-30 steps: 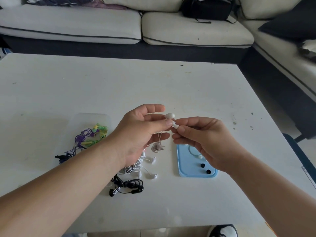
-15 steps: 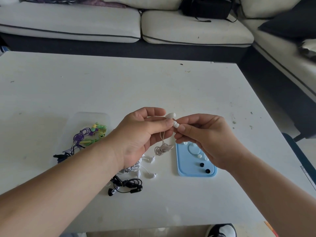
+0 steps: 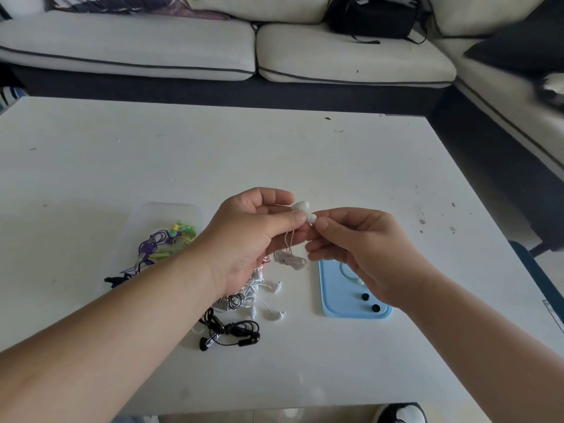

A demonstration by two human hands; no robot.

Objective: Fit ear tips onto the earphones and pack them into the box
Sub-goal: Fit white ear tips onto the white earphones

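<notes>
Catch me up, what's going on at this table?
A person's left hand pinches a white earbud, its cord hanging below. The right hand pinches a white ear tip against the bud's end. Whether it is seated, I can't tell. Two black tips lie in the blue tray. Other earphones lie tangled on the table.

Soft, even light leaves only faint shadows on the worktop (image 3: 274,154). The sofa (image 3: 500,96) at the right edge looks smeared and bent.
</notes>
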